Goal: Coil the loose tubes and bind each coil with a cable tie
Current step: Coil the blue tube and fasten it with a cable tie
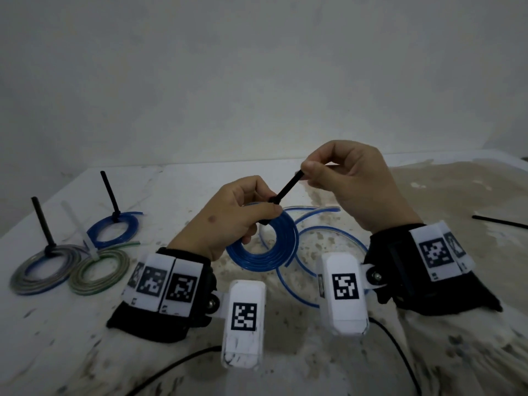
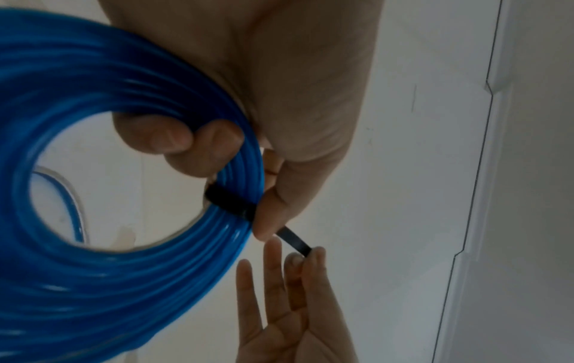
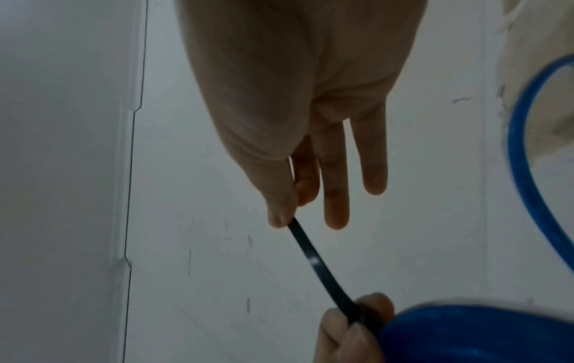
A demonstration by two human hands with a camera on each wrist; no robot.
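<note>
Right hand (image 1: 354, 181) raised, thumb-and-forefinger grip on black tie (image 1: 285, 190).

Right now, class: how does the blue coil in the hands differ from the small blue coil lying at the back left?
The held blue coil is gripped by the left hand; the small blue coil lies on the table. The held coil's black cable tie is pinched by the right hand; the other's tie stands free. Both are blue, black-tied.

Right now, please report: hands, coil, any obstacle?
Left hand grips blue tube coil. Right hand pinches black cable tie tail. Loose blue tube lies beneath.
</note>
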